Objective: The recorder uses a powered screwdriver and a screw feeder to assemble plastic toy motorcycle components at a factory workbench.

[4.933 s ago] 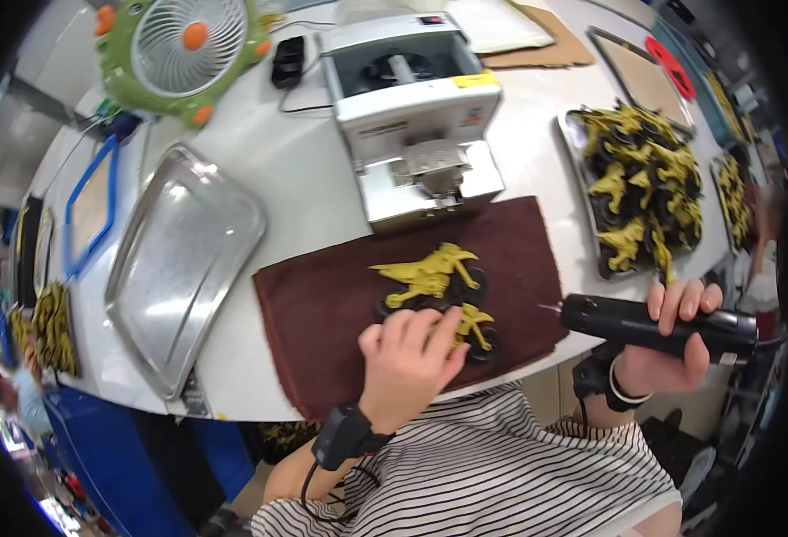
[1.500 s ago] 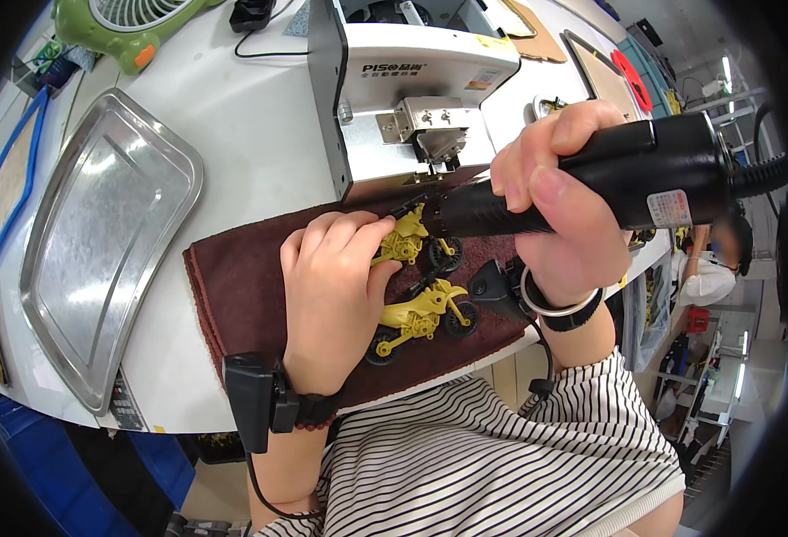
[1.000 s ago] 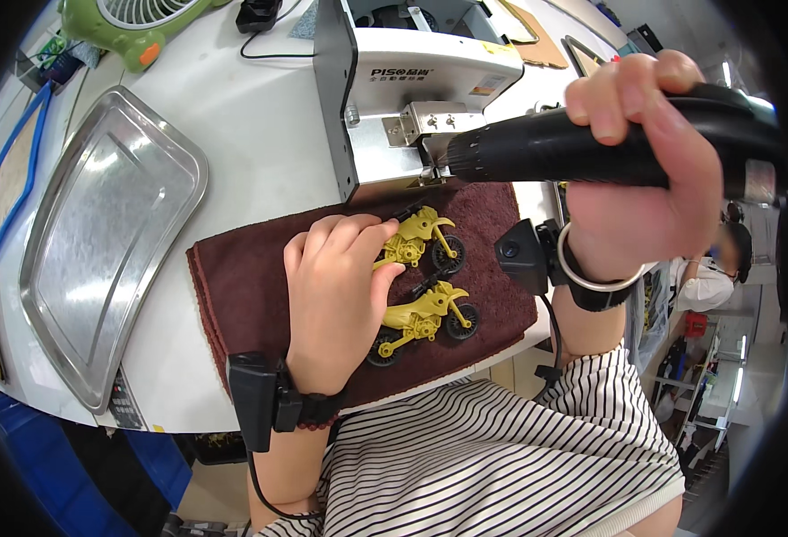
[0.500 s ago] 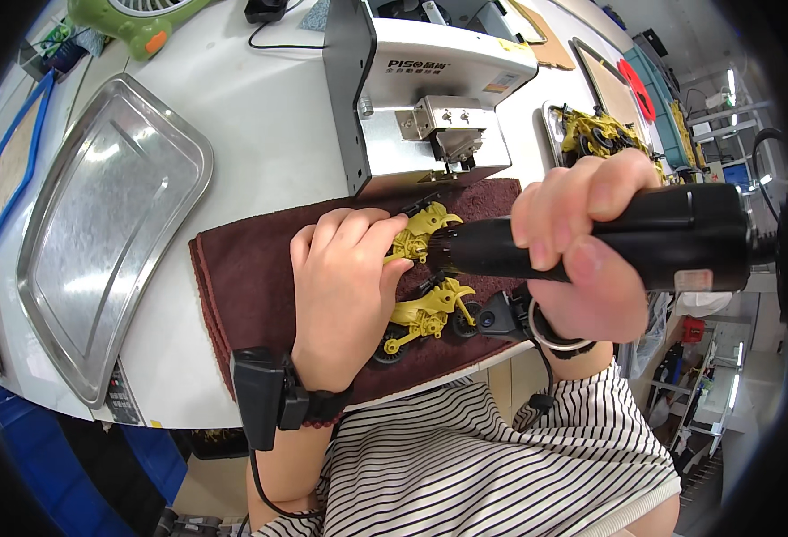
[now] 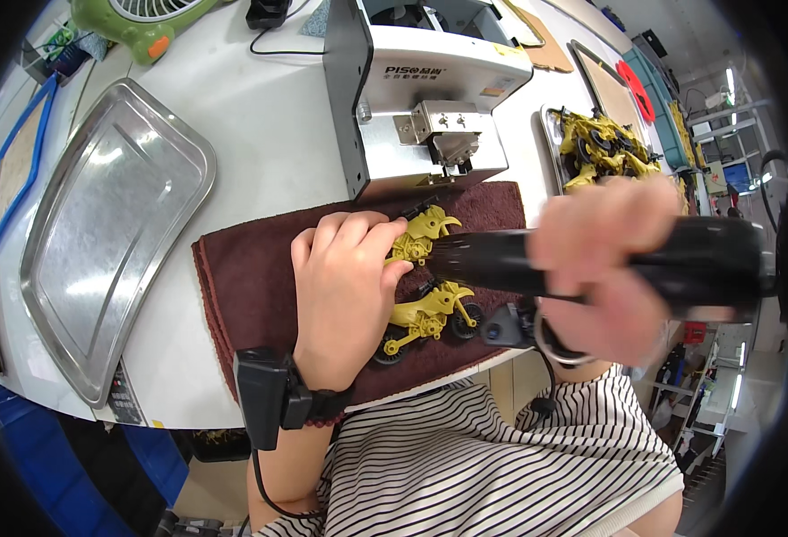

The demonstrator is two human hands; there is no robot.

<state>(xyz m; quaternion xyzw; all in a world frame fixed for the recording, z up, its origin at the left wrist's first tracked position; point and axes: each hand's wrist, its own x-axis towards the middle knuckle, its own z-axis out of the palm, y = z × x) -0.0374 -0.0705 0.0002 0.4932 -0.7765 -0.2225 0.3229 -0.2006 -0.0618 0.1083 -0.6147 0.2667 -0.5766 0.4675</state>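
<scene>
My left hand point(image 5: 342, 291) lies over the upper yellow toy motorcycle point(image 5: 427, 231), its thumb and fingers closed on the body and hiding part of it. A second yellow toy motorcycle point(image 5: 423, 313) with black wheels lies just below, beside my thumb. Both rest on a dark brown towel point(image 5: 260, 295). My right hand point(image 5: 604, 255), smeared by motion, is wrapped round a black electric screwdriver point(image 5: 488, 259). The screwdriver's narrow end points left at the upper motorcycle; whether its tip touches is hidden.
Behind the towel stands a silver screw-feeding machine point(image 5: 430, 116). A metal tray point(image 5: 116, 233) lies to the left. At the right, another tray holds several yellow toy motorcycles point(image 5: 600, 143). A green fan point(image 5: 143, 22) sits at the far left, near a blue-rimmed frame point(image 5: 22, 161).
My right hand and the electric screwdriver have moved slightly right and downward. My left hand stays on the upper motorcycle.
</scene>
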